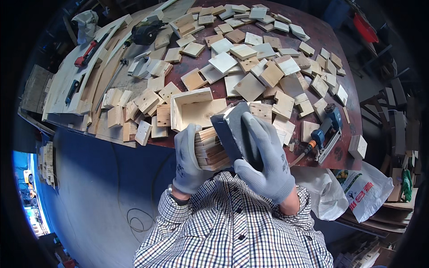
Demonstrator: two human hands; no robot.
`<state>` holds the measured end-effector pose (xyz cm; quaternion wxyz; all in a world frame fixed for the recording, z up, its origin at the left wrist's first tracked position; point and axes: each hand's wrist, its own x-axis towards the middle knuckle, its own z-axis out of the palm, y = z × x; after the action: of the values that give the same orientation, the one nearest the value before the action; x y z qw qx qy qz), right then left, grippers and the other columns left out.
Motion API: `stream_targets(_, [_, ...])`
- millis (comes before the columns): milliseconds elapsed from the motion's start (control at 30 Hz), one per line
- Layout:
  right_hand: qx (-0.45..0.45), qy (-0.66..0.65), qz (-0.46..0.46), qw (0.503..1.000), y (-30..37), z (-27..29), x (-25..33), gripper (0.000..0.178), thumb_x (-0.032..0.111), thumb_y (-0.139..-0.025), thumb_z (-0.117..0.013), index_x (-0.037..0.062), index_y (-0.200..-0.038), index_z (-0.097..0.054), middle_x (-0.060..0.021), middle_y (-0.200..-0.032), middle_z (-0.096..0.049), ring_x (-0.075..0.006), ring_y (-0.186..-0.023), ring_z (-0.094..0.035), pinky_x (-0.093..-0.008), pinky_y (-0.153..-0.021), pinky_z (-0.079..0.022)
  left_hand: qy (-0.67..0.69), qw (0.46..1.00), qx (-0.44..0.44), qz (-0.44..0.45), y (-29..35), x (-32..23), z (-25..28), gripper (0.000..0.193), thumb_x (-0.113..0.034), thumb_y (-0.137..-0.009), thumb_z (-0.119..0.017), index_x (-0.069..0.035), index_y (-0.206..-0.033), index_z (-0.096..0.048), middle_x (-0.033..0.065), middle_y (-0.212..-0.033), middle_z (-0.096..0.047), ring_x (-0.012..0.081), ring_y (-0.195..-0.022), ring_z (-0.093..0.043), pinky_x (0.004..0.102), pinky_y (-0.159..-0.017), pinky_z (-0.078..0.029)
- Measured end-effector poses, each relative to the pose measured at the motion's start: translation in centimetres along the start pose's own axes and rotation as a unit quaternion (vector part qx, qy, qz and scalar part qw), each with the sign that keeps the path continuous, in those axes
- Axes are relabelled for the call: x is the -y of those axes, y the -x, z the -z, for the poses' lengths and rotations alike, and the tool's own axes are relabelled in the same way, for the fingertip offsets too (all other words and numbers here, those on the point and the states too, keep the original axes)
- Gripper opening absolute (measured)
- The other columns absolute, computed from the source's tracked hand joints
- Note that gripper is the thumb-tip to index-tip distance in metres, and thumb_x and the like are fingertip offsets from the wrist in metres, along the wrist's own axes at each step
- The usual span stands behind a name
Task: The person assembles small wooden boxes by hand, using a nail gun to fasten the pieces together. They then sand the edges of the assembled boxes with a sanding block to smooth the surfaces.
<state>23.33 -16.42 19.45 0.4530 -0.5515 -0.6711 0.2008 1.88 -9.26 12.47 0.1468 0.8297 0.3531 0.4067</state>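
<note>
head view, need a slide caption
Gloved left hand holds layered wood, gloved right hand a dark block, by a wood-strewn table.

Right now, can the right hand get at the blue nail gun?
Probably not without letting go first: the right hand is wrapped around a dark grey block. Otherwise the way looks free; the blue nail gun lies nearby on its right, with no wood on top.

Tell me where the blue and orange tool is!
In the head view, the blue tool lies at the front right of the table, right of the right hand.
</note>
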Motion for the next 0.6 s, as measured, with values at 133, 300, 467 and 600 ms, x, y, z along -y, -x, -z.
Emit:
stream_targets(133, [0.014, 0.073, 0.032, 0.997, 0.4, -2.9, -0.2, 0.083, 0.033, -0.087, -0.071, 0.0034, -0.159, -0.042, -0.0313, -0.145, -0.049, -0.0464, -0.129, -0.052, -0.0557, -0.107, -0.040, -0.006, 0.999, 0.024, -0.040, -0.7, 0.1, 0.1, 0.100, -0.033, -0.077, -0.094, 0.003, -0.152, -0.040, 0.0198, -0.141, -0.053, 0.0375, -0.128, -0.054, 0.0477, -0.109, -0.046])
stream_targets(300, [-0.015, 0.070, -0.042, 0.997, -0.2, -4.1, -3.5, 0.077, 0.025, -0.091, -0.069, -0.0070, -0.155, -0.041, -0.0310, -0.138, -0.053, -0.0457, -0.123, -0.055, -0.0516, -0.108, -0.043, -0.006, 1.000, 0.006, -0.019, -0.8, 0.3, 0.6, 0.099, -0.030, -0.074, -0.095, 0.001, -0.151, -0.042, 0.0203, -0.139, -0.053, 0.0376, -0.128, -0.053, 0.0476, -0.108, -0.046])
stream_targets(467, [0.007, 0.070, 0.049, 0.996, 0.2, -4.4, 0.6, 0.075, 0.029, -0.090, -0.071, 0.0005, -0.155, -0.046, -0.0292, -0.138, -0.054, -0.0437, -0.124, -0.055, -0.0496, -0.105, -0.044, -0.025, 0.999, 0.004, -0.038, -0.9, 1.7, 0.2, 0.099, -0.026, -0.072, -0.093, 0.002, -0.151, -0.041, 0.0202, -0.136, -0.053, 0.0393, -0.123, -0.054, 0.0504, -0.106, -0.045])
stream_targets(600, [0.003, 0.005, -0.110, 0.994, -0.1, -5.7, -3.2, 0.076, 0.032, -0.091, -0.068, -0.0053, -0.153, -0.045, -0.0298, -0.131, -0.055, -0.0452, -0.116, -0.057, -0.0504, -0.102, -0.045, -0.010, 1.000, 0.027, 0.012, 0.1, 1.3, 0.6, 0.111, -0.028, -0.066, -0.099, 0.001, -0.154, -0.037, 0.0203, -0.140, -0.050, 0.0372, -0.126, -0.053, 0.0483, -0.109, -0.046])
